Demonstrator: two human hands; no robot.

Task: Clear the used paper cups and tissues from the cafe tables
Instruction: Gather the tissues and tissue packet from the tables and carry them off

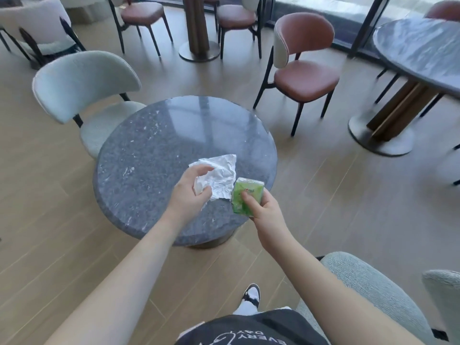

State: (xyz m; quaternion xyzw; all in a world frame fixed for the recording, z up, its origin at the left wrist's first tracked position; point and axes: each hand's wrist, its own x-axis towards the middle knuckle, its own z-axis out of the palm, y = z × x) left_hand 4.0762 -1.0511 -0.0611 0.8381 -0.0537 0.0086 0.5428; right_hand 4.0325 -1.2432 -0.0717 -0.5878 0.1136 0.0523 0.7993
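Observation:
A crumpled white tissue (pixel 221 174) hangs over the near right part of the round grey stone table (pixel 154 150). My left hand (pixel 193 190) grips one end of it, fingers curled around the paper. Just to the right, my right hand (pixel 263 211) holds a small green tissue packet (pixel 245 196) by its lower side, thumb on its front, at the table's near right edge. No paper cups are visible on this table.
A pale green chair (pixel 82 88) stands at the table's far left and a brown-seated chair (pixel 306 73) at the far right. Another grey table (pixel 423 53) is at the right. A light upholstered chair (pixel 368 290) is close by my right side. Wooden floor lies all around.

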